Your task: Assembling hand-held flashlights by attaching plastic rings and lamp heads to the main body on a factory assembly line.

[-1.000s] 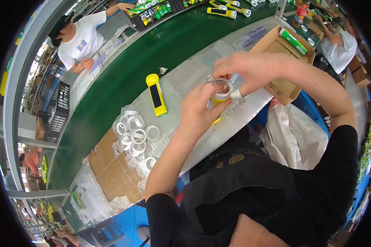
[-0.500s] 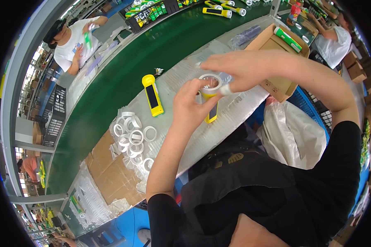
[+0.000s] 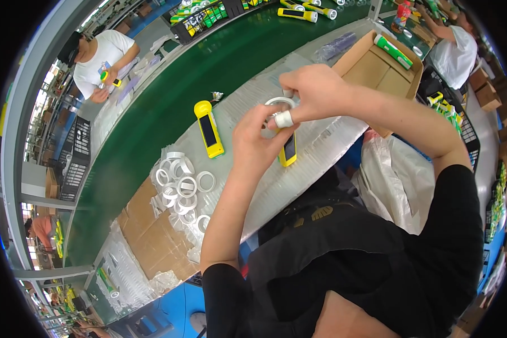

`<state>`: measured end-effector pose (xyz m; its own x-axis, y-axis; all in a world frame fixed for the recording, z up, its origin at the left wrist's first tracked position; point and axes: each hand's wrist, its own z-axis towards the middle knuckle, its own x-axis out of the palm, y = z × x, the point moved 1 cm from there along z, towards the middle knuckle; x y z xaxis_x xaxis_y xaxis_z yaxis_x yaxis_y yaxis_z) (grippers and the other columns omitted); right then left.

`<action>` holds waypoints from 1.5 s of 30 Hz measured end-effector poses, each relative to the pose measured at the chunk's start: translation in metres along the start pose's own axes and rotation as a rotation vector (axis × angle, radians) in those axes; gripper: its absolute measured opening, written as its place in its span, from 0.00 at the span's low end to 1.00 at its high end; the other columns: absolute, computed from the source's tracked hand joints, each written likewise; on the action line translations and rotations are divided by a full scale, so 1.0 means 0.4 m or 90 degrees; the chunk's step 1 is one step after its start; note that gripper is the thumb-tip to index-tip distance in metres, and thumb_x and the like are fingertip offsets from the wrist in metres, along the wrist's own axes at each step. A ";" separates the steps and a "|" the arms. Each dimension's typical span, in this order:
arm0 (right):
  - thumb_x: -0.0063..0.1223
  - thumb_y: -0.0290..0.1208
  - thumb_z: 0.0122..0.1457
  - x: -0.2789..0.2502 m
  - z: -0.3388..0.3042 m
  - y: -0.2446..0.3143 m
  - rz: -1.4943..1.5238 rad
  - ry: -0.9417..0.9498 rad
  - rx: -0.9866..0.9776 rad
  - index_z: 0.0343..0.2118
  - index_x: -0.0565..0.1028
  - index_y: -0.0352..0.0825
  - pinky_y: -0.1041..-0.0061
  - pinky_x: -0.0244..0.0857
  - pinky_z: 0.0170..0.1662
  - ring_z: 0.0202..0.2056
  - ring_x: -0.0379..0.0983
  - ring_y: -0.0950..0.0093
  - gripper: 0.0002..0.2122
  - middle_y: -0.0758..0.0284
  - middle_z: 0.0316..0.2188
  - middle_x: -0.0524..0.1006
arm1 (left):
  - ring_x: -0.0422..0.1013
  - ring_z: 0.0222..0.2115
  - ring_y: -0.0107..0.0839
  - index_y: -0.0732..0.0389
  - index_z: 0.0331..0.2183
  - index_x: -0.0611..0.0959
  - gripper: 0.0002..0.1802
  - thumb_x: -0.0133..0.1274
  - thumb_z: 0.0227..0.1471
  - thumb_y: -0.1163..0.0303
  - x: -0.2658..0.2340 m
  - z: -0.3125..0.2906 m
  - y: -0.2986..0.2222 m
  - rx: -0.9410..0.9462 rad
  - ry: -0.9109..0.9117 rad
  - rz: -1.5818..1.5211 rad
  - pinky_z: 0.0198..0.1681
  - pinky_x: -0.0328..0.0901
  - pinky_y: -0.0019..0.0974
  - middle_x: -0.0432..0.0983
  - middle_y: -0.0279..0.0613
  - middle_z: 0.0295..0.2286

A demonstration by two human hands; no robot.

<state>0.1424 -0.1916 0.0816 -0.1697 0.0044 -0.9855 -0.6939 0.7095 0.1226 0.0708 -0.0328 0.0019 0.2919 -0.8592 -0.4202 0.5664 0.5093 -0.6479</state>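
A yellow flashlight [image 3: 288, 153] with a dark panel along its body stands or leans at the near side of the bench, its head between my hands. My left hand [image 3: 253, 136] is closed around the head from the left. My right hand [image 3: 320, 94], with white wraps on its thumb and a finger, grips the white ring [image 3: 280, 101] at the head's top; the fingers partly hide ring and head. To the left lies a second yellow flashlight [image 3: 209, 130] without a ring on its wide end. Beyond it sits a small shiny piece [image 3: 217, 96].
Loose white rings [image 3: 186, 187] lie heaped at left beside a cardboard sheet [image 3: 152, 234]. A cardboard box [image 3: 372, 70] holding a green-white flashlight [image 3: 393, 52] is at right. Past the bench runs a green belt [image 3: 146, 127] with several flashlights at its far end. Co-workers sit across and at right.
My right hand has drawn in from spread fingers over the flashlight head to a closed grip at the ring. My left hand stays around the head.
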 end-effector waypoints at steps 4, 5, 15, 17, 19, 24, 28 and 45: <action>0.68 0.49 0.46 0.292 0.005 -0.068 0.674 -0.164 -0.098 0.52 0.67 0.31 0.68 0.68 0.47 0.42 0.74 0.71 0.35 0.60 0.40 0.76 | 0.73 0.28 0.34 0.60 0.33 0.78 0.20 0.70 0.38 0.69 0.007 -0.011 0.008 -0.024 -0.068 -0.026 0.30 0.66 0.33 0.76 0.40 0.27; 0.67 0.45 0.49 0.333 -0.026 0.007 0.768 -0.215 -0.087 0.52 0.67 0.33 0.69 0.66 0.50 0.44 0.72 0.74 0.31 0.61 0.41 0.76 | 0.73 0.29 0.32 0.61 0.35 0.76 0.21 0.69 0.39 0.71 0.013 -0.019 0.020 -0.014 -0.056 -0.057 0.32 0.67 0.32 0.76 0.41 0.30; 0.70 0.33 0.45 0.205 -0.211 0.034 0.922 0.196 -0.379 0.41 0.70 0.30 0.80 0.65 0.22 0.23 0.72 0.80 0.23 0.66 0.31 0.76 | 0.74 0.35 0.45 0.58 0.36 0.68 0.25 0.68 0.43 0.64 0.012 0.013 -0.219 0.185 0.094 -0.582 0.36 0.71 0.43 0.74 0.56 0.38; 0.70 0.34 0.46 0.127 -0.211 -0.045 0.870 0.169 -0.306 0.44 0.70 0.31 0.80 0.67 0.27 0.28 0.73 0.80 0.24 0.67 0.35 0.75 | 0.70 0.47 0.50 0.61 0.47 0.68 0.32 0.67 0.44 0.63 0.008 0.041 -0.187 0.200 0.113 -0.480 0.48 0.66 0.48 0.69 0.59 0.46; 0.69 0.38 0.46 0.091 -0.205 -0.184 0.757 -0.137 -0.087 0.47 0.71 0.33 0.72 0.69 0.42 0.38 0.73 0.77 0.26 0.66 0.37 0.76 | 0.58 0.58 0.50 0.63 0.58 0.63 0.42 0.64 0.47 0.58 0.029 0.062 -0.076 0.026 -0.004 -0.337 0.58 0.55 0.50 0.60 0.61 0.56; 0.63 0.37 0.47 0.100 -0.168 -0.705 0.078 -0.351 0.371 0.46 0.74 0.34 0.64 0.68 0.46 0.42 0.75 0.61 0.23 0.56 0.40 0.77 | 0.57 0.58 0.54 0.62 0.60 0.60 0.46 0.64 0.45 0.60 -0.174 -0.027 0.228 -0.186 0.106 0.511 0.59 0.56 0.48 0.59 0.63 0.57; 0.59 0.34 0.49 0.202 -0.239 -1.011 -0.082 -0.237 0.632 0.47 0.73 0.37 0.59 0.67 0.47 0.45 0.74 0.56 0.20 0.55 0.42 0.75 | 0.62 0.54 0.59 0.56 0.60 0.61 0.43 0.62 0.47 0.59 -0.119 0.004 0.242 -0.381 0.195 0.500 0.54 0.62 0.48 0.60 0.64 0.55; 0.55 0.40 0.60 0.251 -0.040 0.027 1.085 -0.140 0.006 0.55 0.63 0.29 0.74 0.66 0.44 0.38 0.73 0.75 0.26 0.62 0.38 0.74 | 0.70 0.48 0.35 0.63 0.58 0.65 0.33 0.58 0.52 0.74 -0.006 -0.141 -0.002 -0.196 0.126 -0.049 0.41 0.70 0.35 0.67 0.51 0.53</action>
<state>0.1066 -0.1947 -0.0143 -0.5619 0.7885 0.2501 0.1580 -0.1945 0.9681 0.0262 -0.0284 -0.0326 0.0856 -0.8849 -0.4579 0.3136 0.4602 -0.8306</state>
